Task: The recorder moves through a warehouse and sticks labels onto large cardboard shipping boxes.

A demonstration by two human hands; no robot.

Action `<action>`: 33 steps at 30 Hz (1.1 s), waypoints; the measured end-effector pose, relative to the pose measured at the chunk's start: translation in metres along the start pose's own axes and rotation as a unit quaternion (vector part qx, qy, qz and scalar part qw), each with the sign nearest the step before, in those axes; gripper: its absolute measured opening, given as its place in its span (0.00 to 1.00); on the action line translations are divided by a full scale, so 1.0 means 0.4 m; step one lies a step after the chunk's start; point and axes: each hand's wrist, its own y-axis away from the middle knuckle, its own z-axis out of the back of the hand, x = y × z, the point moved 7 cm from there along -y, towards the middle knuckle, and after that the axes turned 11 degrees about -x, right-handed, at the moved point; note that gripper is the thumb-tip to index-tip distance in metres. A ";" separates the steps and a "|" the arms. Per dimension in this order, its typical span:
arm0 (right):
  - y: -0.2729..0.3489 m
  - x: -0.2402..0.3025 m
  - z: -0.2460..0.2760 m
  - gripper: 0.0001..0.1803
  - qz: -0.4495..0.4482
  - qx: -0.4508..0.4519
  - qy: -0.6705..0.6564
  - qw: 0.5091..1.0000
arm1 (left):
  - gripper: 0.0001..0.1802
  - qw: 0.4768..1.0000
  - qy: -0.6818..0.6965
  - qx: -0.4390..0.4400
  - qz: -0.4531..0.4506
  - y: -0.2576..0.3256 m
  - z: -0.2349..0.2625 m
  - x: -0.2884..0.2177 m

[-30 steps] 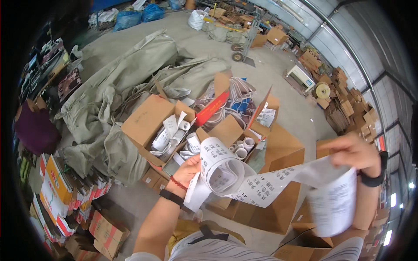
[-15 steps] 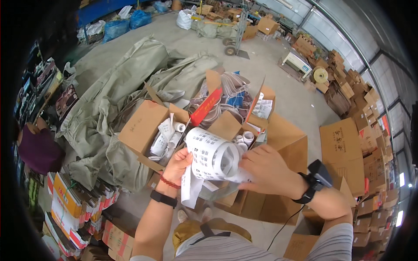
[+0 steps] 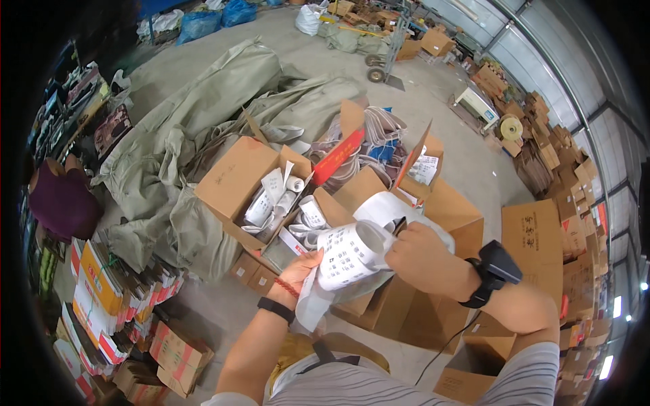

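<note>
A loosely coiled roll of white printed labels (image 3: 349,258) is up in front of me, tilted, with its hollow end toward the right. My left hand (image 3: 300,273) grips its left side, and a loose tail of the strip hangs below that hand. Closed at the roll's right edge is my right hand (image 3: 425,262), pinching the label strip. A broad loop of pale strip (image 3: 387,206) arcs behind the right hand. Below and beyond sits an open carton (image 3: 237,172) with more label rolls (image 3: 274,199) inside.
A large open carton (image 3: 467,233) stands right of my hands. Grey-green sacks (image 3: 203,101) heap up at the left. Flattened printed cartons (image 3: 108,298) are stacked at lower left. A hand truck (image 3: 393,57) stands farther off. A person in purple (image 3: 61,199) is at far left.
Both hands and the label roll have moved right and slightly down. The roll has turned, and a wide loop of strip now arcs out behind my right hand.
</note>
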 end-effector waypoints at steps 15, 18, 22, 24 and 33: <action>0.062 -0.111 0.555 0.11 0.008 -0.184 0.362 0.914 | 0.12 0.998 0.010 0.048 0.043 -0.081 -0.079 0.053; 0.148 -0.186 0.600 0.17 -0.097 -0.202 0.378 0.898 | 0.14 0.997 -0.009 0.067 -0.043 -0.099 -0.050 0.013; 0.457 -0.363 0.596 0.24 -0.369 -0.135 0.401 0.827 | 0.16 0.988 -0.040 0.064 -0.134 -0.077 -0.079 -0.017; 0.657 -0.413 0.528 0.25 -0.454 -0.070 0.381 0.803 | 0.16 0.984 -0.058 0.082 -0.147 -0.082 -0.082 -0.019; 0.604 -0.136 -0.164 0.29 -0.512 -0.103 -0.306 0.796 | 0.11 0.922 -0.281 0.020 -0.267 -0.018 -0.077 0.020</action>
